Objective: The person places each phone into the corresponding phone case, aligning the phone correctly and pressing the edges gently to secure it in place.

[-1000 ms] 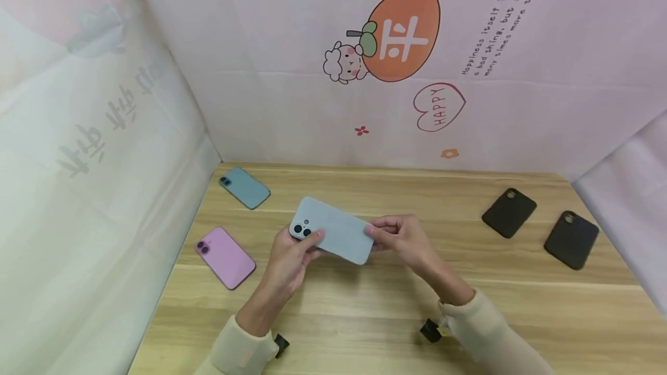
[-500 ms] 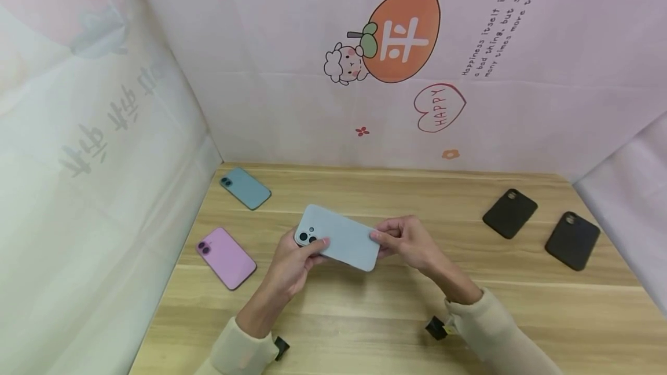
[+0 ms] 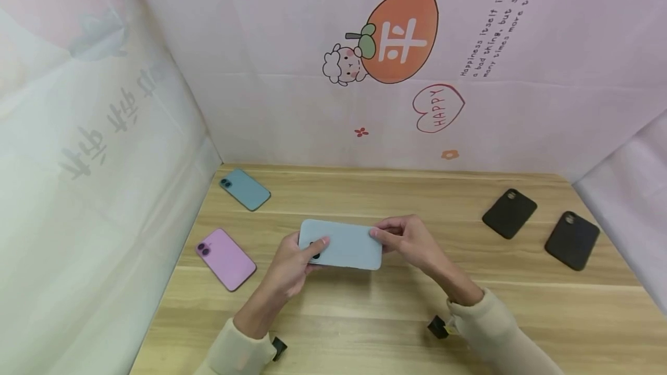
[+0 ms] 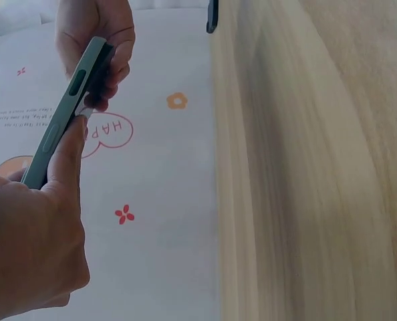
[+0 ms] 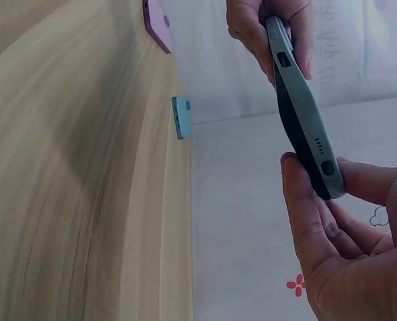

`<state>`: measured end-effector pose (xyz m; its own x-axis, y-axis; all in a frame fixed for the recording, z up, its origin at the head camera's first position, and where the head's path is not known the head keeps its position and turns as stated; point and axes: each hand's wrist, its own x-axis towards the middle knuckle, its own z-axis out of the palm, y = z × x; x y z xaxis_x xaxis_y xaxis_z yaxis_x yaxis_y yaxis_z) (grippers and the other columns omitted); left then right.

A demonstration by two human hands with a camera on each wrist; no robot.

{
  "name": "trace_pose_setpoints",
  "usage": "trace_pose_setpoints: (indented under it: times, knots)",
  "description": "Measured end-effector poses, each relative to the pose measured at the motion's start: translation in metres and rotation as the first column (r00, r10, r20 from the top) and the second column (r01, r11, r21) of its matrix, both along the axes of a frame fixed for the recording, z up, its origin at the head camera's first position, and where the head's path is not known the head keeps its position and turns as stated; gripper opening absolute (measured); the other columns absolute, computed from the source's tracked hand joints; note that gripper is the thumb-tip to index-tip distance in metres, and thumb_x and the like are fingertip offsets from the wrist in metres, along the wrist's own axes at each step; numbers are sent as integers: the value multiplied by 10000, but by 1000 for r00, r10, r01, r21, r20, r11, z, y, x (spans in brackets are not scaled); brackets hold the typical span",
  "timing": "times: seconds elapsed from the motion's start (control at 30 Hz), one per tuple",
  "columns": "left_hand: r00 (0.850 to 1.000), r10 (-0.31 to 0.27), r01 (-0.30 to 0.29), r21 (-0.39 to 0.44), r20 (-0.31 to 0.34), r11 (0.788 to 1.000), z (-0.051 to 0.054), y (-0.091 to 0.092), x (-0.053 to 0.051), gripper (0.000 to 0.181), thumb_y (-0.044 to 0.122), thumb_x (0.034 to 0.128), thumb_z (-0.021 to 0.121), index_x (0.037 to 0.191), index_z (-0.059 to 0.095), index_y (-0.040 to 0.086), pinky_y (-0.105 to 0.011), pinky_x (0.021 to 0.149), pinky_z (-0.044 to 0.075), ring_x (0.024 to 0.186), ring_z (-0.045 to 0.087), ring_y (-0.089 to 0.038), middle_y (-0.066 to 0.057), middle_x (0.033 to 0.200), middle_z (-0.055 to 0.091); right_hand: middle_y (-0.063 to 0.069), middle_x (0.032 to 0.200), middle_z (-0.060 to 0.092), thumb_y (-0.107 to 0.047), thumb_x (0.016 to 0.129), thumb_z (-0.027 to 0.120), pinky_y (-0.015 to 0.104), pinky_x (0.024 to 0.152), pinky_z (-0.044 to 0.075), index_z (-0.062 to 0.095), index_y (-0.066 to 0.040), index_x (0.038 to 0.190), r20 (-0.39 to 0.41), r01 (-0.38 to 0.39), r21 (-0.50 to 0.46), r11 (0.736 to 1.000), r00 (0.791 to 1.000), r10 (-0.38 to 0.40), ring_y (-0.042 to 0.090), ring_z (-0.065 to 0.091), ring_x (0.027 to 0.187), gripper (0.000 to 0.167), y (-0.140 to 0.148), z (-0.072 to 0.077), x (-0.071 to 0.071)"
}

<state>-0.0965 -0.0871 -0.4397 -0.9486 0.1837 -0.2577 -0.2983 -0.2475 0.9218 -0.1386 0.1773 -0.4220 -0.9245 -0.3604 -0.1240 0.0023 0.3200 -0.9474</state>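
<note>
A phone in a pale blue-green case (image 3: pixel 348 245) is held above the table, its camera-side back facing up. The left hand (image 3: pixel 288 262) grips its camera end, thumb on the back partly covering the lenses. At the other end the right hand (image 3: pixel 411 242) pinches the edge between thumb and fingers. In the right wrist view the case's rim (image 5: pixel 309 114) shows cutouts and a row of small holes, with a dark face along its underside. The left wrist view shows the case's side (image 4: pixel 65 114) and dark underside; whether the phone sits fully inside, I cannot tell.
A blue phone (image 3: pixel 245 189) and a pink phone (image 3: pixel 227 259) lie on the wooden table (image 3: pixel 365 317) at the left. Two black phone cases (image 3: pixel 509 213) with camera openings lie at the right. Printed white cloth (image 3: pixel 281 103) hangs at the back and sides.
The phone in its case has turned from slanting to nearly level and moved slightly down and right. Its lenses are now mostly hidden by the left thumb. Both hands keep hold of it.
</note>
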Motion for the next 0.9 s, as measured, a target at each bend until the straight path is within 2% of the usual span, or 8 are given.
trace_pose_setpoints:
  times: [0.17, 0.3, 0.43, 0.53, 0.63, 0.9]
  knots:
    - [1000, 23, -23, 18, -6, 1000, -1, 2, 1, 408, 83, 1072, 622, 1408, 491, -108, -392, 963, 603, 1197, 661, -314, -280, 1375, 566, 208, 1084, 778, -192, 1020, 734, 483, 832, 652, 738, 92, 1166, 35, 65, -45, 997, 997, -64, 264, 777, 869, 318, -3, -4, 0]
    - [1000, 26, -26, 20, -17, 999, -1, 3, 2, 406, 91, 1073, 621, 1400, 495, -115, -364, 938, 612, 1182, 667, -308, -280, 1369, 569, 201, 1070, 784, -208, 1011, 749, 400, 782, 662, 750, 93, 1154, 54, 93, -67, 993, 995, -89, 254, 778, 856, 333, -6, -6, 0]
    - [999, 32, -31, 24, -22, 999, 0, 4, 2, 404, 100, 1071, 627, 1391, 502, -114, -323, 901, 617, 1160, 675, -291, -271, 1351, 580, 212, 1048, 784, -196, 1032, 720, 343, 729, 659, 750, 107, 1145, 14, 79, -59, 995, 997, -78, 257, 782, 834, 325, -7, -5, 0]
    - [999, 40, -39, 32, -20, 999, 0, 5, 2, 386, 85, 1066, 630, 1375, 510, -113, -281, 836, 622, 1126, 688, -272, -254, 1315, 598, 221, 1020, 785, -181, 1052, 688, 337, 698, 658, 744, 120, 1138, -35, 48, -47, 998, 998, -49, 264, 785, 804, 318, -6, -5, 0]
    - [999, 40, -40, 45, -16, 998, 0, 5, 2, 365, 65, 1063, 624, 1364, 512, -108, -265, 794, 623, 1101, 698, -258, -235, 1287, 610, 220, 983, 785, -157, 1070, 653, 334, 666, 655, 742, 129, 1113, -50, 20, -42, 999, 998, -22, 253, 778, 757, 303, -5, -5, 0]
    - [999, 29, -27, 83, -18, 996, 0, 7, 2, 375, 50, 1061, 617, 1376, 494, -111, -366, 905, 624, 1151, 684, -290, -234, 1319, 595, 176, 1012, 785, -144, 1062, 660, 328, 685, 651, 759, 103, 1079, 23, 49, -80, 996, 999, -48, 211, 755, 780, 267, -1, -7, -4]
